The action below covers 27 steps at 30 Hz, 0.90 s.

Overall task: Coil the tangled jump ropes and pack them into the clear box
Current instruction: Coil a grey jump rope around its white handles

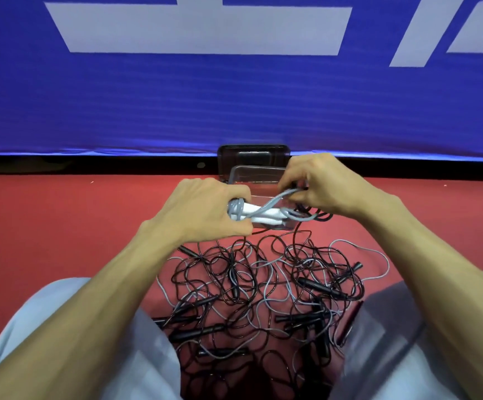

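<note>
Trouser legs in pale grey frame the bottom of the view, and between them on the red floor lies the tangled pile: thin black and grey cords looped through each other, with slim black handles poking out at all angles. It sits close in front of the person, probably so each rope can be drawn out without reaching. Beyond it, the left hand has its fingers curled tight round one end of the grey rope, clamping the white handles and the turns already wound on them so the bundle cannot spring apart. The right hand pinches a loop of the same grey cord between thumb and fingertips, seemingly to lead the next turn round. Both hold the bundle right over the clear box, which stands on the floor by the blue banner, so a finished coil need only be lowered in. What looks like its dark lid leans behind it. The grey cord looks smooth, springy and glossy.
</note>
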Tool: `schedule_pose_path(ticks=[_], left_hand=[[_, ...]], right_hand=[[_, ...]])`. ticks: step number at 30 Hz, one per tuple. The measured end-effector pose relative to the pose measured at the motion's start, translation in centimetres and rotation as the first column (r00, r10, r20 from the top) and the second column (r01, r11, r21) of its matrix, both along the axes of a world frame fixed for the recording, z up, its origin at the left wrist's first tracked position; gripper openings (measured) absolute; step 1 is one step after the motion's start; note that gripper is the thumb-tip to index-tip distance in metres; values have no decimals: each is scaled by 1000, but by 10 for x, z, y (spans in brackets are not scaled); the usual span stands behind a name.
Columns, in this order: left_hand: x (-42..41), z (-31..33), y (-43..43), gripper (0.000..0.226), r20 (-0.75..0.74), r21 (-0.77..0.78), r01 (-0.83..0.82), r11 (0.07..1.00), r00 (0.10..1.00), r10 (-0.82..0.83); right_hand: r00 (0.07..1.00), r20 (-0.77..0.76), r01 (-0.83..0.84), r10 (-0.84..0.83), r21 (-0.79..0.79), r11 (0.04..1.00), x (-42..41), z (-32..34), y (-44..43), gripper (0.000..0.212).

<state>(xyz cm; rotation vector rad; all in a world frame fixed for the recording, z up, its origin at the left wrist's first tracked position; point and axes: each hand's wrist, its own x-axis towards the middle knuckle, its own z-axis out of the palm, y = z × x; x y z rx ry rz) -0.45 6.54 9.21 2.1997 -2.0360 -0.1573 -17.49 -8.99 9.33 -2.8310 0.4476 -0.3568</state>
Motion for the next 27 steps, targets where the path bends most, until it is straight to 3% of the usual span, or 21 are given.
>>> schedule_pose_path(ticks=[2,4,6,7,8,9,10,11,12,13,14,17,19,23,27], left_hand=[[10,-3,3,26,-197,-13,-64,998,979,60],[15,-2,6,10,-553,49,-55,997,830,73],[18,1,5,12,-697,75,-45,996,712,85],[21,2,6,13,-709,68,-62,996,699,92],[24,2,6,7,-665,54,-85,995,740,99],[28,1,6,6,-555,40,-125,991,822,126],[32,-1,7,19,-369,42,-169,985,913,172],[34,-2,9,28,-196,46,-208,977,957,213],[35,-2,10,32,-142,50,-231,972,961,236],[35,-2,10,32,-175,71,-230,971,955,239],[34,-2,9,27,-303,99,-202,974,927,223],[27,4,8,7,-747,29,-158,987,653,126],[21,7,5,17,-895,-21,-213,977,440,76],[14,8,0,23,-984,73,-410,909,117,131],[19,7,-3,27,-986,166,-483,860,-82,144]], right_hand=[[1000,8,-24,25,-60,998,5,-7,0,14],[998,41,-32,36,-94,995,8,-12,-1,13],[997,76,-18,26,-103,995,9,-14,-3,16],[996,85,-4,13,-108,994,9,-14,-4,17],[996,85,15,-5,-111,994,7,-15,-5,19],[997,75,36,-27,-117,992,6,-15,-5,21],[997,60,48,-40,-127,991,5,-16,-4,23],[998,35,52,-48,-133,990,5,-18,-4,25],[999,9,48,-48,-131,990,5,-20,-3,25],[999,-11,51,-52,-123,991,5,-22,-2,26],[998,-5,61,-61,-114,992,5,-25,-3,26],[986,128,111,-106,-32,993,7,-23,-4,28],[964,226,115,-137,108,988,9,-17,0,28],[963,241,43,-124,312,949,11,-9,10,42],[971,218,7,-103,403,915,10,-8,16,51]])
